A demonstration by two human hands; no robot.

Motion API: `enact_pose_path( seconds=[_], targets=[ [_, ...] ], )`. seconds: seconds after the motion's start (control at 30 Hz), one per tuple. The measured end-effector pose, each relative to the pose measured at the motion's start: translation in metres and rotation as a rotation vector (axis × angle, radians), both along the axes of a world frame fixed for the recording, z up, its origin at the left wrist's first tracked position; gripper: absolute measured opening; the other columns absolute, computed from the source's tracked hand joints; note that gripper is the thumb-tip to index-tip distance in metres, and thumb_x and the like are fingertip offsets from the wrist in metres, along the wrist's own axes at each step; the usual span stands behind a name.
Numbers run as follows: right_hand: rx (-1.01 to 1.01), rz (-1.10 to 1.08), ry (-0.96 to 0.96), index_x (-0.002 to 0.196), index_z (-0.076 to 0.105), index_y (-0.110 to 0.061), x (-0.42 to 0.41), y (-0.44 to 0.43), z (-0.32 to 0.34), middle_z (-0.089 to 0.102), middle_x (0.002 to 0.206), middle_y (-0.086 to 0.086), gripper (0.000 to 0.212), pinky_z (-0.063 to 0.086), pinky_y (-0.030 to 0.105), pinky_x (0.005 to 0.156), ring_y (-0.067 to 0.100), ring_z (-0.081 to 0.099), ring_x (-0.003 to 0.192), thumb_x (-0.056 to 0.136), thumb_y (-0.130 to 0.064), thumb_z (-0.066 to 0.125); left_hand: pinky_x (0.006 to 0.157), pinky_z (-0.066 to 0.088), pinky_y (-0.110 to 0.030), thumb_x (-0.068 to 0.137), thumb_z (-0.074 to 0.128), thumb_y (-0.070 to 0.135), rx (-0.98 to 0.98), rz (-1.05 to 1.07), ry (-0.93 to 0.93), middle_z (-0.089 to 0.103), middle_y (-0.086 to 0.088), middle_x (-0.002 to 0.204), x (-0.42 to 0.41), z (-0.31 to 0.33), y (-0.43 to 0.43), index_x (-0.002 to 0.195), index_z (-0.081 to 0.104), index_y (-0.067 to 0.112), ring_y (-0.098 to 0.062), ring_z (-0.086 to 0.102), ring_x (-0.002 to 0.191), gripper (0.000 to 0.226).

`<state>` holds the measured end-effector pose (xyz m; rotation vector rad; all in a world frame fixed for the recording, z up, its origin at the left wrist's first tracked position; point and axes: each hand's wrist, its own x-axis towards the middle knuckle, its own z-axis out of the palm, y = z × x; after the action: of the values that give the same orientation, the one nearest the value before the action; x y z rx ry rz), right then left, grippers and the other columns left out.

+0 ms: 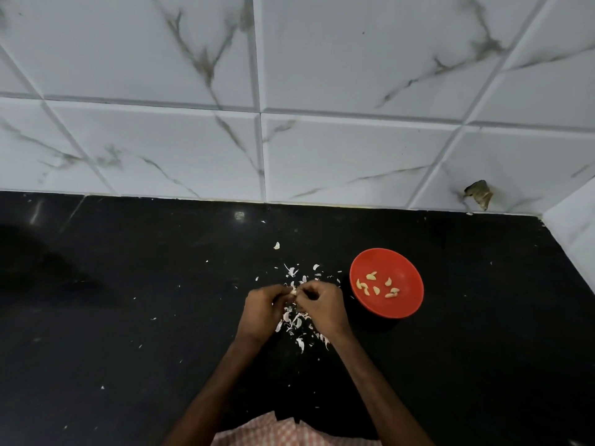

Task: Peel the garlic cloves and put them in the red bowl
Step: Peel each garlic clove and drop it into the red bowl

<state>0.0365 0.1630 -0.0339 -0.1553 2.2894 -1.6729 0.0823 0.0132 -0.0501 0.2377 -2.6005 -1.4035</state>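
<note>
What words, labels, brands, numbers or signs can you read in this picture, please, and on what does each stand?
None: no word, label, brand, number or sign shows anywhere in this view.
The red bowl is plain, the wall tiles carry only grey veins, the black countertop bears no marking, and the checked cloth shows only its pattern.

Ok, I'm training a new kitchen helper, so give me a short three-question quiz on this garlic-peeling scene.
1. True or false: the round red plastic bowl is empty.
2. The left hand and right hand together pinch: A) a knife, B) a small pale garlic clove, C) a spoon.
3. Fill in: papery white garlic skins lie scattered on the black stone ____.
Key: 1 false, peeled cloves lie inside; 2 B; 3 countertop.
</note>
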Motion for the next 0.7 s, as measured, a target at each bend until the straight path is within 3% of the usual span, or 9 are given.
enact_pose_path(
  seconds=[0.2, 0.3, 0.4, 0.47, 0.57, 0.7],
  targets=[
    [-0.113, -0.015, -0.066, 0.090, 0.072, -0.009, 0.004, -0.001, 0.003, 0.077, 0.082, 0.003, 0.012, 0.063, 0.032, 0.068, 0.016, 0.075, 0.074, 0.096, -0.002, 0.064, 0.067, 0.055, -0.021, 0.092, 0.071, 0.006, 0.209, 0.030, -0.046, 0.077, 0.017, 0.084, 0.001, 0.004, 0.003, 0.097, 0.081, 0.022, -0.003, 0.072, 0.074, 0.019],
    [-0.093, -0.021, -0.068, 0.087, 0.071, -0.012, 0.002, -0.001, 0.003, 0.076, 0.080, 0.002, 0.011, 0.063, 0.032, 0.067, 0.016, 0.074, 0.073, 0.094, -0.005, 0.066, 0.079, 0.058, -0.026, 0.095, 0.069, 0.009, 0.249, 0.021, -0.043, 0.077, 0.016, 0.092, 0.002, 0.003, 0.006, 0.105, 0.080, 0.020, -0.003, 0.073, 0.086, 0.019],
    [-0.078, -0.029, -0.032, 0.085, 0.070, -0.014, -0.001, -0.002, 0.004, 0.072, 0.075, 0.000, 0.008, 0.064, 0.041, 0.071, 0.015, 0.071, 0.071, 0.091, -0.009, 0.070, 0.085, 0.057, -0.027, 0.095, 0.068, 0.010, 0.281, 0.038, -0.022, 0.077, 0.017, 0.098, 0.003, 0.003, 0.009, 0.107, 0.079, 0.021, -0.002, 0.072, 0.095, 0.019],
    [-0.061, -0.020, 0.001, 0.084, 0.069, -0.016, -0.002, -0.002, 0.004, 0.071, 0.075, -0.003, 0.008, 0.063, 0.037, 0.072, 0.011, 0.070, 0.070, 0.089, -0.012, 0.073, 0.079, 0.058, -0.028, 0.094, 0.071, 0.014, 0.323, 0.061, -0.024, 0.077, 0.014, 0.098, 0.001, 0.005, 0.008, 0.105, 0.079, 0.022, -0.004, 0.072, 0.092, 0.016],
    [-0.037, 0.004, 0.048, 0.083, 0.068, -0.018, -0.003, -0.003, 0.008, 0.071, 0.076, -0.006, 0.008, 0.056, 0.026, 0.069, 0.005, 0.067, 0.071, 0.088, -0.017, 0.073, 0.057, 0.051, -0.023, 0.093, 0.072, 0.016, 0.490, 0.136, -0.023, 0.077, 0.002, 0.091, 0.002, 0.010, 0.011, 0.104, 0.079, 0.017, -0.008, 0.069, 0.069, 0.013],
    [-0.048, -0.007, 0.055, 0.082, 0.068, -0.018, -0.002, -0.007, 0.008, 0.070, 0.076, -0.005, 0.008, 0.058, 0.033, 0.072, 0.009, 0.067, 0.073, 0.089, -0.016, 0.069, 0.040, 0.046, -0.026, 0.097, 0.066, 0.010, 0.706, 0.209, -0.012, 0.072, -0.019, 0.084, 0.004, 0.015, 0.015, 0.104, 0.076, 0.009, -0.022, 0.062, 0.063, 0.013]
  ],
)
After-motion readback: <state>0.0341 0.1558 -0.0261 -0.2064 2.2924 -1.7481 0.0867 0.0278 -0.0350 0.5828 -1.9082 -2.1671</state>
